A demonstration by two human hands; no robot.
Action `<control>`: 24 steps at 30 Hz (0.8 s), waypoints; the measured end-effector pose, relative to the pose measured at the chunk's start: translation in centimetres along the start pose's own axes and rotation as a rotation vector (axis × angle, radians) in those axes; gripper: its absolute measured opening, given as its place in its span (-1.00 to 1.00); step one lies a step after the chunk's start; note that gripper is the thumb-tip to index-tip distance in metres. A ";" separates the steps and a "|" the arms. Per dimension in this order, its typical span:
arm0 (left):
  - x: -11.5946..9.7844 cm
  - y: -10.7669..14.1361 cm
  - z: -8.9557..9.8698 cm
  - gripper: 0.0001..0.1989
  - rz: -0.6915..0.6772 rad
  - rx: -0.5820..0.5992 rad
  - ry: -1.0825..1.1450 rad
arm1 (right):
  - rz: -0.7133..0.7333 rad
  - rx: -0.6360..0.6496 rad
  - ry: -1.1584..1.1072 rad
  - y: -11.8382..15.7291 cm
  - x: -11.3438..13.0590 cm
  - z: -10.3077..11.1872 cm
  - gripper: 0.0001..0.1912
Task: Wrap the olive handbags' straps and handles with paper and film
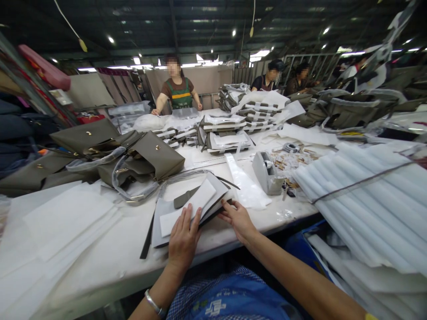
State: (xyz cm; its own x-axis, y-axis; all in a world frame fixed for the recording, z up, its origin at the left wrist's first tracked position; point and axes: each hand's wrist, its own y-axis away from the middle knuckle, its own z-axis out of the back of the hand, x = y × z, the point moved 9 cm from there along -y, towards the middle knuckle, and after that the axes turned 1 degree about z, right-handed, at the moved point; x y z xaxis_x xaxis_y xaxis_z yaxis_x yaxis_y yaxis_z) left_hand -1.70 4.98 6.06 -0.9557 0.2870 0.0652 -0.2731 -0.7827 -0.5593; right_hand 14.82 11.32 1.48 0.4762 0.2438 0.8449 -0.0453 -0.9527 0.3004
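Observation:
A flat-lying olive-grey handbag (213,218) is in front of me at the table's near edge, covered by pale sheets, with its wrapped handle arching behind. On top lies a white foam strip (188,212), beside a small dark olive flap or tab (185,197). My left hand (183,235) rests flat on the strip and the bag's near side, fingers stretched out. At the right edge of the bag, my right hand (237,218) pinches its layers between thumb and fingers. A dark strap (147,238) hangs toward the table's front edge.
Finished-looking olive handbags (156,155) lie at the left, near white paper sheets (66,218). Stacked wrapped bags (230,129) stand behind. At right are a grey tape dispenser (268,173), small metal parts (293,160) and a bundle of foam sheets (367,195). A co-worker (180,91) stands opposite.

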 end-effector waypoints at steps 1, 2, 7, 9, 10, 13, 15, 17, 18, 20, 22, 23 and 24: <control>0.1 -0.1 0.0 -0.31 0.000 -0.003 0.005 | 0.009 0.007 0.007 0.0 0.2 -0.1 -0.60; 0.2 -0.2 0.1 -0.30 0.001 -0.004 0.014 | 0.018 0.027 0.027 0.0 0.5 -0.2 -0.59; 2.0 -0.4 1.0 -0.25 0.080 -0.021 0.060 | 0.291 0.276 0.632 -1.3 4.5 1.1 -0.67; 2.5 -0.3 1.3 -0.24 0.088 -0.028 0.078 | 0.581 0.263 1.008 -1.9 7.3 2.5 -0.74; 2.6 -0.3 1.4 -0.23 0.086 -0.029 0.087 | 0.695 0.232 1.171 -2.3 8.3 3.3 -0.77; 2.9 -0.3 1.4 -0.23 0.089 -0.026 0.099 | 0.830 0.189 1.542 -4.2 8.9 5.0 -0.69; 3.0 -0.3 1.4 -0.24 0.100 -0.029 0.101 | 0.868 0.210 1.679 -5.3 8.5 5.2 -0.77; 3.1 -0.3 1.4 -0.24 0.110 -0.036 0.111 | 0.889 0.244 1.673 -5.7 8.4 5.0 -0.84; 3.1 -0.4 1.5 -0.25 0.110 -0.038 0.120 | 0.906 0.254 1.671 -5.7 8.4 4.8 -0.83; 3.2 -0.4 1.5 -0.24 0.113 -0.040 0.134 | 0.944 0.253 1.664 -5.2 8.6 4.3 -0.81; 3.3 -0.4 1.5 -0.24 0.118 -0.040 0.138 | 0.987 0.252 1.622 -4.0 8.9 3.8 -0.79; 3.4 -0.4 1.5 -0.24 0.120 -0.042 0.136 | 1.004 0.264 1.587 -3.1 8.9 3.6 -0.78; 3.4 -0.4 1.5 -0.24 0.122 -0.044 0.133 | 1.012 0.289 1.550 -2.1 8.7 3.5 -0.76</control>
State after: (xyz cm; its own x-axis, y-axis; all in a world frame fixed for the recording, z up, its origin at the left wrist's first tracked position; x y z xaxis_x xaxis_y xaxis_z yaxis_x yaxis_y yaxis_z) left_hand -5.01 5.45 7.78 -0.9578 0.2641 -0.1134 -0.1484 -0.7922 -0.5919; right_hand 22.10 14.78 6.69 -0.7564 -0.5907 0.2810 0.4454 -0.7797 -0.4401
